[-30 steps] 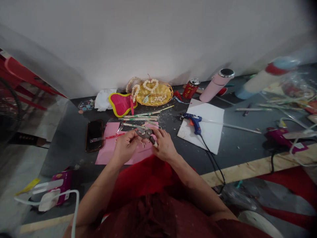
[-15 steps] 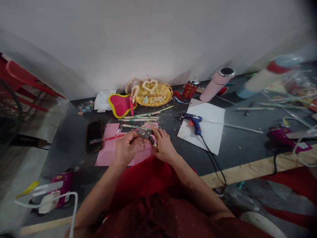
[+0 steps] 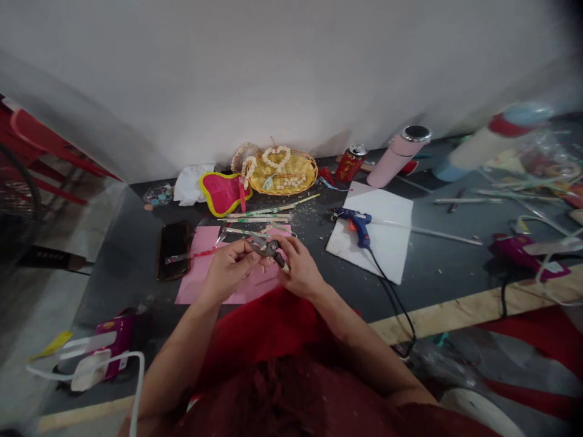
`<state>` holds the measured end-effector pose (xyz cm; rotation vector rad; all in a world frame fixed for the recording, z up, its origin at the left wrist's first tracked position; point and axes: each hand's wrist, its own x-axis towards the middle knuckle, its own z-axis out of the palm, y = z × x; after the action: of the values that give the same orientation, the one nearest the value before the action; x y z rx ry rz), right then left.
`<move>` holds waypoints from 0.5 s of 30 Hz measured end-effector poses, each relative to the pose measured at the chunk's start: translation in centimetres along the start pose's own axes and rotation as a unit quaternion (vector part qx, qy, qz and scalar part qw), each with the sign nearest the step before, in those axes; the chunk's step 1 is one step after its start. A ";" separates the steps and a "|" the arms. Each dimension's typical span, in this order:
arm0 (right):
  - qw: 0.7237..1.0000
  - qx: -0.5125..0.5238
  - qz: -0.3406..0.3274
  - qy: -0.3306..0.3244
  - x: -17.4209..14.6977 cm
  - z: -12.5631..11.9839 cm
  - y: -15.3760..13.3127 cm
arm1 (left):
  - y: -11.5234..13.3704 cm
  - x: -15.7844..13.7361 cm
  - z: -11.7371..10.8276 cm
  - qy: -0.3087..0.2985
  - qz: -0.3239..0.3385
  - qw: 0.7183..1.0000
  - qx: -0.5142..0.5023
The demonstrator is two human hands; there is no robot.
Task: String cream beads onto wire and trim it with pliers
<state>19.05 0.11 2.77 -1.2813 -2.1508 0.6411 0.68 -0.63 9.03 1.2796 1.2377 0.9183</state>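
Note:
My right hand (image 3: 300, 264) is closed round a pair of dark-bladed pruning shears (image 3: 272, 247). The blades point left, toward my left hand (image 3: 229, 270). That hand is pinched close to the blades; what lies between its fingertips is too small and hidden to name. Under both hands is a pink paper sheet (image 3: 195, 286) with small pale bits on it. Just beyond, several thin sticks in printed wrappers (image 3: 259, 220) lie side by side. A red-wrapped strip (image 3: 204, 252) stretches from the paper onto a phone (image 3: 173, 250).
A blue glue gun (image 3: 361, 226) rests on a white board (image 3: 395, 258), its cord hanging over the table edge. Along the wall stand a yellow basket (image 3: 311, 178) with beaded pieces, a red can (image 3: 350, 165) and a pink flask (image 3: 395, 159). A purple power strip (image 3: 119, 340) sits front left.
My left hand has shifted slightly, its fingers now covering more of the pale bits beside the blades. The shears stay in my right hand, almost in the same place.

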 end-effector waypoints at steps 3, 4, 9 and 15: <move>1.000 -0.009 0.013 0.002 -0.1 -0.3 -0.4 | -0.2 0.0 -0.1 0.008 0.004 1.000 -0.002; 1.000 -0.014 0.015 0.003 -0.1 -0.3 -0.4 | -0.3 0.0 -0.1 0.012 0.004 1.000 -0.001; 0.999 -0.037 0.027 0.002 -0.2 0.1 -0.1 | -0.6 0.0 0.2 0.042 0.039 0.997 0.044; 0.998 -0.044 0.051 0.003 -0.1 0.2 0.1 | -1.6 0.0 0.9 0.129 0.106 0.970 0.177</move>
<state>19.00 0.07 2.53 -1.4465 -2.1405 0.5873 1.33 -0.94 7.39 1.6380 1.5387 1.0754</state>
